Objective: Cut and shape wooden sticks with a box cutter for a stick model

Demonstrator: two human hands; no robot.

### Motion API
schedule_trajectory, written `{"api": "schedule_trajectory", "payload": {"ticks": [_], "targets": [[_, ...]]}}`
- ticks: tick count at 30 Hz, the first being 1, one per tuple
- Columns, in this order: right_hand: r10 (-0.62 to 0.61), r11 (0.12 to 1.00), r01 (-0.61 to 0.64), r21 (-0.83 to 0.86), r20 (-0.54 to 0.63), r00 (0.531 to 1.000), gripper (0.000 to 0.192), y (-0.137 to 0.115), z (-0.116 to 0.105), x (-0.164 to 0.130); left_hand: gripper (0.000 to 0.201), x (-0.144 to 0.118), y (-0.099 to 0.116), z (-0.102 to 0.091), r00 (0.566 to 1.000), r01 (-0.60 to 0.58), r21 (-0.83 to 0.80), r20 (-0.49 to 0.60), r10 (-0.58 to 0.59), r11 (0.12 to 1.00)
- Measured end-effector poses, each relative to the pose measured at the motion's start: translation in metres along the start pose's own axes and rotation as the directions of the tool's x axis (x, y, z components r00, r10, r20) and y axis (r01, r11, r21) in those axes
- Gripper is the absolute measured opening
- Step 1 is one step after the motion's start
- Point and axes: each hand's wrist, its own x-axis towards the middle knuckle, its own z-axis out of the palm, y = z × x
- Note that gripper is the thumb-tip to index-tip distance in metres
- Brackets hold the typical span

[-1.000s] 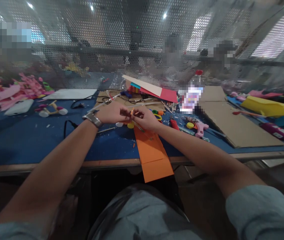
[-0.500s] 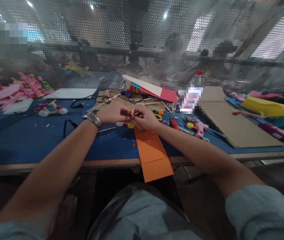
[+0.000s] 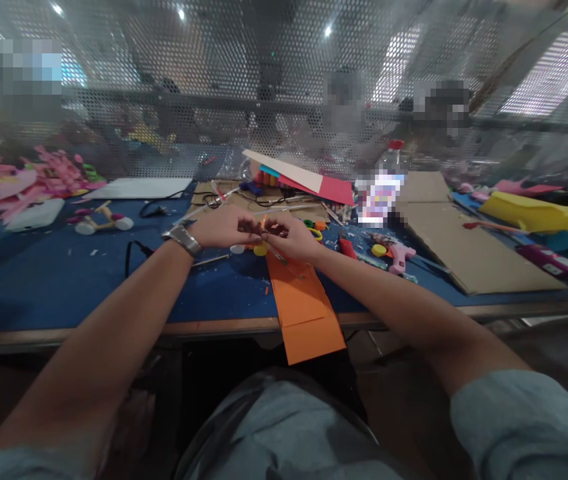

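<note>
At the middle of the blue surface [image 3: 64, 280], both hands are brought together, fingertips meeting over the far end of an orange sheet [image 3: 301, 300]. A small orange piece [image 3: 263, 227] is pinched between them: the left hand [image 3: 224, 227] is curled nearly closed on it from 9 o'clock, and the right hand [image 3: 291, 237] is likewise closed around it from 3 o'clock. What the piece is cannot be told, as it is tiny and mostly hidden by the fingers. A thin stick [image 3: 279, 255] appears to run down from the right hand toward 5 o'clock.

The sheet lies flat with a fold line across it, and its near end hangs over the edge of the surface at 6 o'clock. A yellow cap [image 3: 261, 251] lies just beside the hands, touching neither as far as can be seen.

As a judgement, the work is at an early to middle stage: a small part is being fitted or shaped in the fingers, the sheet has been creased but not otherwise built up, and nothing finished is seen beside it. At 3 o'clock of the hands a pink glue gun [image 3: 400, 257] is left lying untouched, with cardboard [image 3: 464, 247] beyond it. At 9 o'clock a small wheeled model [image 3: 99, 221] is seen.
</note>
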Motion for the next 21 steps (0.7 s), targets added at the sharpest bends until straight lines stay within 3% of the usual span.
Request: {"api": "schedule_trajectory", "payload": {"ticks": [12, 21], "targets": [[0.060, 0.996, -0.058, 0.062, -0.024, 0.998, 0.017, 0.016, -0.005, -0.001, 0.047, 0.000, -0.004, 0.002, 0.998, 0.015, -0.001, -0.061, -0.015, 1.000], [0.034, 0.998, -0.031, 0.060, -0.057, 0.998, 0.014, 0.015, -0.005, -0.002, 0.040, 0.001, -0.007, 0.001, 0.997, -0.004, 0.029, -0.079, 0.006, 1.000]]}}
